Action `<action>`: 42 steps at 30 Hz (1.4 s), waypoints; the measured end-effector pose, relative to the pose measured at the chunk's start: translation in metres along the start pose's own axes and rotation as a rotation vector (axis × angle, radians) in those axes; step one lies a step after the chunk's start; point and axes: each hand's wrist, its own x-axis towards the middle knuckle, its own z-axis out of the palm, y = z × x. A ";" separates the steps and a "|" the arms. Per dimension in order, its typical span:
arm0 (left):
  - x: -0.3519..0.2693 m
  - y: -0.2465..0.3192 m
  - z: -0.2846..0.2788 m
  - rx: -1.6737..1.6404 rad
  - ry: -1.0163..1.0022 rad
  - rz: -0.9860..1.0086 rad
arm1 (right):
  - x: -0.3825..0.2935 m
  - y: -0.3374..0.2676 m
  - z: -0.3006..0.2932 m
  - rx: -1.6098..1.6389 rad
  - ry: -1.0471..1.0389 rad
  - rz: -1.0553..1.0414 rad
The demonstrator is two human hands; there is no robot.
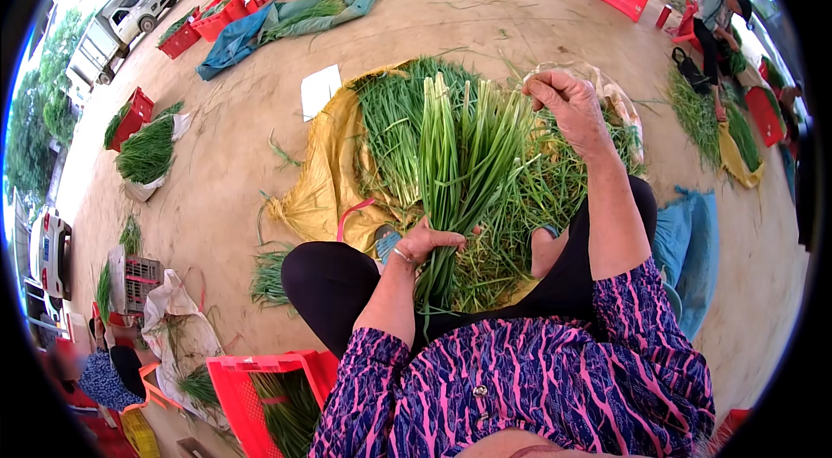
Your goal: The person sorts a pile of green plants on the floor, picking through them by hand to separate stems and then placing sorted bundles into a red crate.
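My left hand (432, 240) is closed around the leafy lower part of a bunch of green garlic chives (448, 165), whose pale cut ends fan out away from me. Just to the right of those ends, my right hand (565, 104) is raised with thumb and fingertips together; whether a thin piece is pinched between them I cannot tell. Behind the bunch, a large pile of chives (390, 113) lies on a yellow woven sack (325, 165). Loose, tangled leaves (552, 178) cover the ground between my feet.
A red crate (227, 386) holding chives stands at my lower left. To my right lies a blue woven sack (692, 250). A white sheet (320, 91) lies beyond the yellow sack. Other people work at far right (715, 22) and lower left (114, 370), among crates and chives.
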 end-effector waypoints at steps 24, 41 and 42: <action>-0.003 -0.004 0.003 -0.187 -0.029 0.086 | -0.013 0.017 0.029 0.356 -0.353 0.445; 0.014 -0.020 -0.007 0.023 0.058 0.094 | -0.020 0.061 0.074 -0.578 -0.256 0.159; 0.014 -0.017 -0.004 0.023 0.059 0.092 | -0.020 0.061 0.071 -0.543 -0.265 0.195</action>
